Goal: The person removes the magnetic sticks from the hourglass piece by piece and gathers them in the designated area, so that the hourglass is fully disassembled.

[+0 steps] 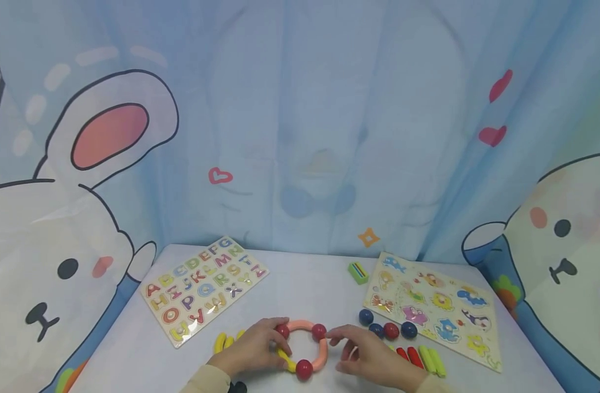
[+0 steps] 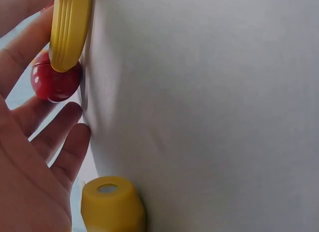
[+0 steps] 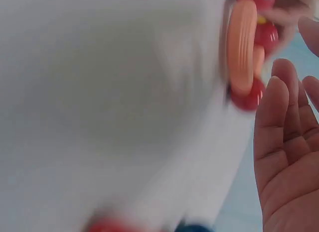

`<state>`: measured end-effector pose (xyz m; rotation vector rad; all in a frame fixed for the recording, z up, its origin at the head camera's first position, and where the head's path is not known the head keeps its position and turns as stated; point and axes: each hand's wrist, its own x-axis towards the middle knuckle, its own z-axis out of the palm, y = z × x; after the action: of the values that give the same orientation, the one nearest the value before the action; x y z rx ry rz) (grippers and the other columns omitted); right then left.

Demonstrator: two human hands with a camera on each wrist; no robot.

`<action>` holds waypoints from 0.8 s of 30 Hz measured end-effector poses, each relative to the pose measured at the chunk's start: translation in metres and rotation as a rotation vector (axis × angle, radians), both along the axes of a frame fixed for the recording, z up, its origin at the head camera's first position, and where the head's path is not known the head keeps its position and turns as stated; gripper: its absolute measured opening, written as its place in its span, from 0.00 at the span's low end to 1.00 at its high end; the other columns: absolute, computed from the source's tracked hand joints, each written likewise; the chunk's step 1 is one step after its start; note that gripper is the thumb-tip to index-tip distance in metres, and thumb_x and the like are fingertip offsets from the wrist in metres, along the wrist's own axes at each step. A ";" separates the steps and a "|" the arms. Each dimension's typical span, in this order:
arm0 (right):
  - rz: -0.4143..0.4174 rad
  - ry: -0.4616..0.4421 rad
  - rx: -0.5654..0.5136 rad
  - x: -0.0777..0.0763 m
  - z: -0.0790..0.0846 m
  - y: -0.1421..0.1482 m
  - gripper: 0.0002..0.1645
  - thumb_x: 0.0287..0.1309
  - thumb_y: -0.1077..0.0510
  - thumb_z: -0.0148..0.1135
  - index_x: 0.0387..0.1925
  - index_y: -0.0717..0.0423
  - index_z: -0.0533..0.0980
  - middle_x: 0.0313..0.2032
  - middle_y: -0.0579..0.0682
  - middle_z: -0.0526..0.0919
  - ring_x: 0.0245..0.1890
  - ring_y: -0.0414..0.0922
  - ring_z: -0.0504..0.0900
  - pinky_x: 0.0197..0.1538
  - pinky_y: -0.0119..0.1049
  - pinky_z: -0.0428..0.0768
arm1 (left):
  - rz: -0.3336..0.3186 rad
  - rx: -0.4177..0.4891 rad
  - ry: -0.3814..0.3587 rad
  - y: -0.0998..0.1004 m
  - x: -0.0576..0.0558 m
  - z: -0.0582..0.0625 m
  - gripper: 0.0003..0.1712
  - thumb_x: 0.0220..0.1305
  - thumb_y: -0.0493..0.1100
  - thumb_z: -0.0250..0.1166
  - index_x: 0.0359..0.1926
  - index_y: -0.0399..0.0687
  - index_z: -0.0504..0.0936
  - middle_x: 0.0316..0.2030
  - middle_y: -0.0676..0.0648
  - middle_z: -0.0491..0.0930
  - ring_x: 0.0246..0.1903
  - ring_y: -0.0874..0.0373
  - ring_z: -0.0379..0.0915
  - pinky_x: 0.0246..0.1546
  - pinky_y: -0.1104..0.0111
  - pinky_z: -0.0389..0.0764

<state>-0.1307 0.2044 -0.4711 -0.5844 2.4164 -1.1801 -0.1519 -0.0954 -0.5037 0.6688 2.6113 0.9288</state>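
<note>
A ring of curved rods and red balls lies on the white table in the head view. Two rods are peach, such as the right one [image 1: 321, 355], and the third is a yellow curved rod [image 1: 286, 360]. Red balls [image 1: 304, 369] join their ends. My left hand [image 1: 257, 346] holds the ring's left side, thumb and index finger at the yellow rod [image 2: 72, 33], other fingers by a red ball [image 2: 55, 80]. Beside the ring's right side, my right hand [image 1: 370, 355] is relaxed and holds nothing, fingertips close to the upper right red ball [image 1: 319, 331].
Yellow rods [image 1: 220, 343] lie left of my left hand, with black balls [image 1: 238, 387] below. Blue balls [image 1: 366, 317], another red ball [image 1: 391, 330], and red and green rods [image 1: 425, 359] sit at right. Behind are a letter board [image 1: 179, 333], an animal board [image 1: 457, 295] and a green block [image 1: 357, 274].
</note>
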 end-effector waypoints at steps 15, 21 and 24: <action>0.071 -0.008 0.119 -0.011 -0.019 -0.068 0.25 0.46 0.55 0.80 0.49 0.45 0.84 0.37 0.35 0.83 0.30 0.39 0.78 0.36 0.31 0.80 | 0.020 -0.022 0.083 0.001 -0.003 -0.010 0.14 0.41 0.56 0.81 0.30 0.78 0.86 0.71 0.55 0.64 0.69 0.47 0.58 0.67 0.46 0.60; 0.096 0.002 0.143 -0.009 -0.020 -0.069 0.24 0.45 0.57 0.80 0.48 0.46 0.84 0.31 0.34 0.81 0.29 0.37 0.78 0.34 0.30 0.79 | 0.028 -0.016 0.080 0.001 -0.001 -0.008 0.14 0.40 0.56 0.81 0.30 0.76 0.86 0.70 0.54 0.65 0.69 0.46 0.59 0.67 0.45 0.60; 0.104 0.031 0.141 -0.010 -0.021 -0.069 0.22 0.47 0.58 0.80 0.47 0.46 0.85 0.31 0.33 0.81 0.29 0.36 0.78 0.35 0.29 0.79 | 0.025 -0.011 0.080 0.000 -0.001 -0.006 0.14 0.41 0.56 0.81 0.31 0.75 0.86 0.70 0.54 0.65 0.69 0.45 0.59 0.67 0.44 0.60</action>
<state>-0.1407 0.1355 -0.4925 -0.6797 2.4390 -0.9565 -0.1533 -0.0956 -0.5100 0.6850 2.6988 0.9118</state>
